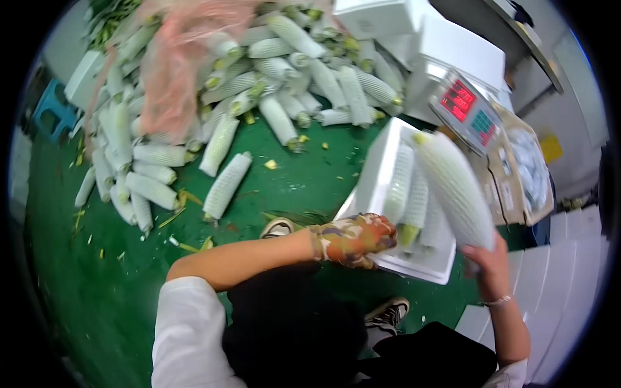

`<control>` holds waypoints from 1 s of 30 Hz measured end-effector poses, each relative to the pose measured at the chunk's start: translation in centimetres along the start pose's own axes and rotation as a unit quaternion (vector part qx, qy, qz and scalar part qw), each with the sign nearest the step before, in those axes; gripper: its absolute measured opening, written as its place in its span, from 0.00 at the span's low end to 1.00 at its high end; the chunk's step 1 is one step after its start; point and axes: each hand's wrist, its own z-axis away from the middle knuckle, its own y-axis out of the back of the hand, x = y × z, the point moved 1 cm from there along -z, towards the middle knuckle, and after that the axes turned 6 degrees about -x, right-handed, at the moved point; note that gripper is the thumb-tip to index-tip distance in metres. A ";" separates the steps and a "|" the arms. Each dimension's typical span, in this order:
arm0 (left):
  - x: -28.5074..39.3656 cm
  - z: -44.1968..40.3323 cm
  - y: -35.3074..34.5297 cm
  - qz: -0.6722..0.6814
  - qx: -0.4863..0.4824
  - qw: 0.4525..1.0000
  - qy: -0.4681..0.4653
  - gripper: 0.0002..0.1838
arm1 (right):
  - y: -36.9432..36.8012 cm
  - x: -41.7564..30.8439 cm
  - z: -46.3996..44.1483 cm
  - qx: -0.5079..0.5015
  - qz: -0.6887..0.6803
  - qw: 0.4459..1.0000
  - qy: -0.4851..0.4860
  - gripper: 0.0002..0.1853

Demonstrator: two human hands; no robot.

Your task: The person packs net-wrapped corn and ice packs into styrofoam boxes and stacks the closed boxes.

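Over the foam box [377,168], the right hand [488,262] grips a netted vegetable [453,184] by one end; the gloved left hand [357,240] clasps the box's edge, green floor [304,178] open leftward.

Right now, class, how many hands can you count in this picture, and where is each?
2: the gloved left hand is at the near rim of the white box; the right hand holds a wrapped vegetable partly over that box. No others show.
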 end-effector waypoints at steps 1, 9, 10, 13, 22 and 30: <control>-0.7 2.6 0.7 -0.005 0.073 0.995 0.065 0.19 | -3.2 -0.5 -2.2 -0.076 -0.008 0.996 -0.043 0.25; -7.8 29.7 4.5 -0.280 0.089 0.588 0.753 0.43 | -36.9 8.6 -18.7 -0.137 -0.223 0.948 -0.180 0.20; -8.5 31.0 4.1 -0.246 0.077 0.597 0.759 0.43 | -39.4 8.7 -20.0 -0.125 -0.238 0.948 -0.169 0.23; -7.3 33.8 1.7 -0.213 0.146 0.642 0.722 0.42 | -44.1 12.7 -22.5 -0.087 -0.044 0.993 -0.073 0.31; 1.0 26.2 9.6 0.250 0.297 0.796 0.465 0.39 | -31.0 -1.5 -12.2 -0.244 0.425 0.749 0.446 0.44; -1.7 7.5 11.5 0.009 0.262 0.929 0.262 0.24 | -3.9 -5.6 -3.3 0.001 0.616 0.755 0.224 0.33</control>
